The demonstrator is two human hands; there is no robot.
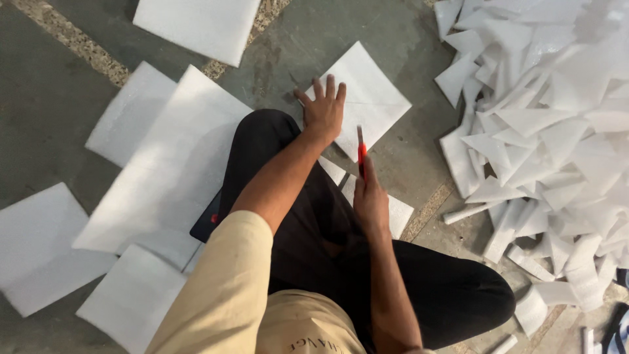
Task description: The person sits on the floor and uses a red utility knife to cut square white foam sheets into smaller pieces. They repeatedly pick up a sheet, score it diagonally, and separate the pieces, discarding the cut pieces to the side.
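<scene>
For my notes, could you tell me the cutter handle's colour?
Red, on the cutter in the right hand; head view.

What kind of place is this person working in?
Probably a small workshop or packing floor: the person sits on a bare stone floor, cutting a white foam sheet with a red-handled knife, beside a big pile of cut triangular pieces.

A white square foam sheet (pixel 367 98) lies flat on the grey floor, turned diamond-wise, faint diagonal line across it, and a red-handled utility knife (pixel 361 154) stands at its near edge, blade pointing away.
</scene>
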